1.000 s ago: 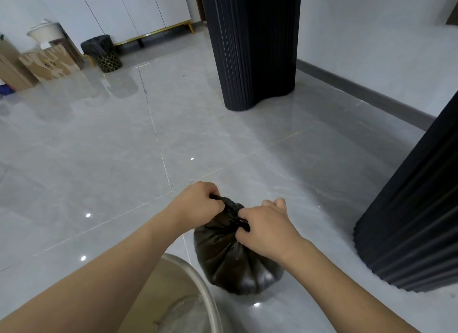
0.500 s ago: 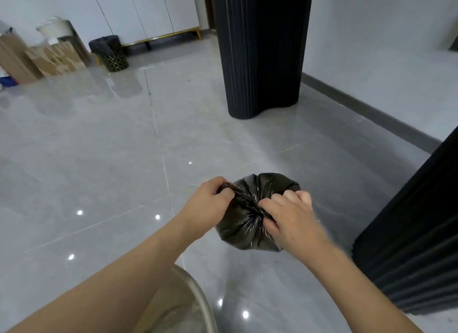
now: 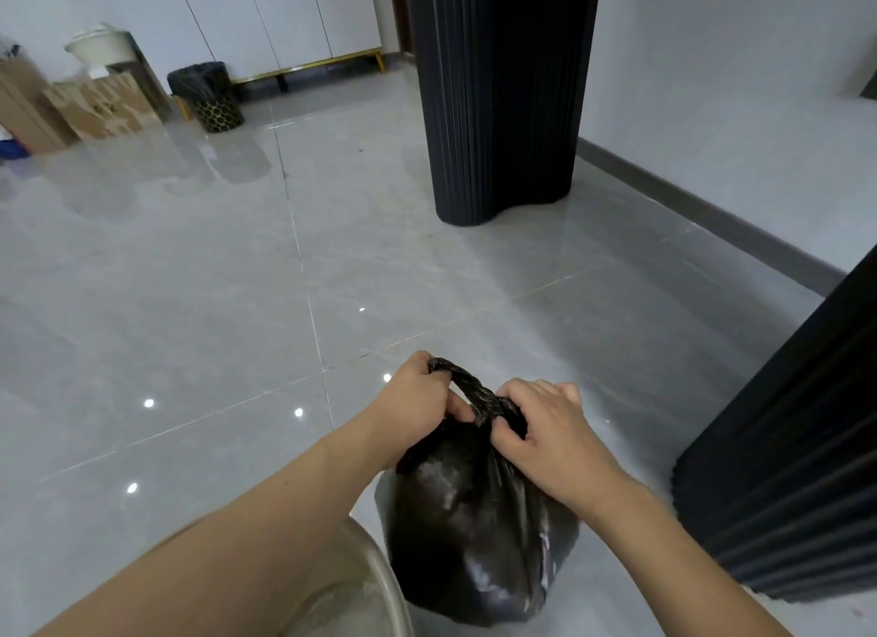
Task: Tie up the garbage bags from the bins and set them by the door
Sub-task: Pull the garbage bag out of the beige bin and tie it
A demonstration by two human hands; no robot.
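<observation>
A black garbage bag [image 3: 474,537] hangs full and rounded just in front of the person, its gathered neck twisted into a dark rope between both hands. The left hand [image 3: 413,406] curls its fingers round the far end of that twisted strip, whose tip pokes out above the knuckles. The right hand [image 3: 545,427] pinches the near part of the neck, fingers bent and dug into the crumpled plastic where the strip meets the bag's body. Both hands are closed on the bag, and both forearms reach in from the lower edge of the view. Whether the bag's bottom touches the floor cannot be told.

Taking the bag as the landmark: just to its left, partly behind the left forearm, the curved rim of a pale metal bin [image 3: 379,570] shows. The glossy grey tile floor [image 3: 190,304] spreads out beyond the bag, dotted with bright reflections of lights. Well beyond the bag stands a black ribbed column [image 3: 503,95], and to the bag's right a second dark ribbed panel [image 3: 797,446] rises close by. Far beyond and to the left, a small black patterned wastebasket [image 3: 209,96] lined with a dark bag stands by white cabinets [image 3: 284,19], with cardboard boxes [image 3: 95,110] and a white basin [image 3: 99,48] further left.
</observation>
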